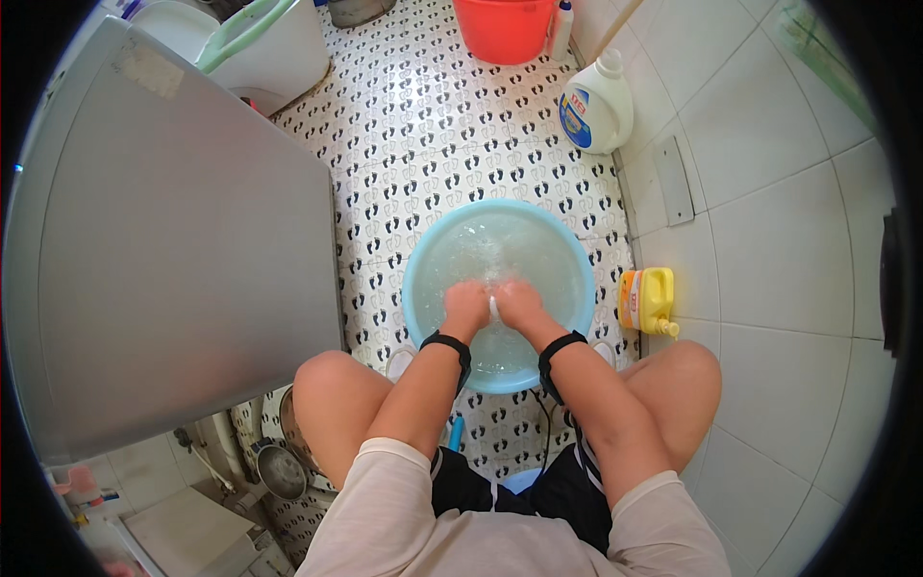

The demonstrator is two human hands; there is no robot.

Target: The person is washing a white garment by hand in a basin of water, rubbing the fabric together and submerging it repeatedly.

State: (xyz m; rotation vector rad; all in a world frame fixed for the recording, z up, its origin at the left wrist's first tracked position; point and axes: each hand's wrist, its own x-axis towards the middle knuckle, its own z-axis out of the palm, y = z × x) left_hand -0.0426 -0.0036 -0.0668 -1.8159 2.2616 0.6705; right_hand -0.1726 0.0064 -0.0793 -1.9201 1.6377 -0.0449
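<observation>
A light blue round basin of cloudy, bubbly water stands on the floor between my feet. My left hand and my right hand are side by side over its middle, both closed, with the fingers curled down toward the water. A small white cloth-like piece shows between them; the rest of it is hidden by my fists and the water. Splashes rise just beyond my knuckles. Black bands circle both my wrists.
A grey appliance fills the left side. At the right wall stand a yellow pump bottle and a white detergent jug. A red bucket and a white toilet with a green seat cover are farther off. The floor has a footprint pattern.
</observation>
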